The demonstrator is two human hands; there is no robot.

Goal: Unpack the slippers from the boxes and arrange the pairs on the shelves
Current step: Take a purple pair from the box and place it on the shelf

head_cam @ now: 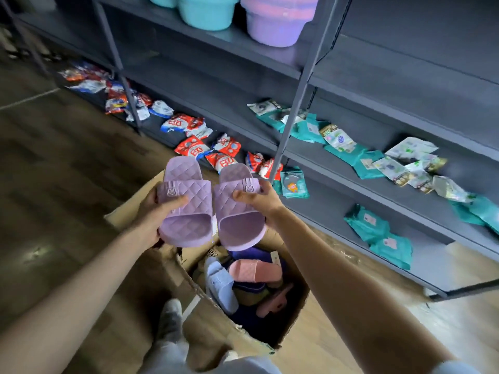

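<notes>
Both hands are up in the middle of the frame, each with one lilac quilted slide, the pair held side by side and touching above the open cardboard box [172, 268]. The left hand [151, 211] grips the left slipper [186, 206], thumb laid across its strap by the little rabbit badge, fingers curled underneath. The right hand [260, 198] grasps the right slipper [237, 211], thumb on the strap, fingers wrapped round its outer edge.

Down in the box, lower centre, more slippers lie jumbled: a pink one [255, 271] on top and a pale blue one [221, 288] to its left, over dark purple ones.

Across the upper and right frame runs the dark grey shelving [378, 103]. Red-and-white packets [194, 147] are scattered along its lowest shelf, just beyond the slippers. Teal packets [378, 233] lie on the shelves at right. A turquoise basin [205, 12] and a lilac basin [275, 25] sit at top centre.
</notes>
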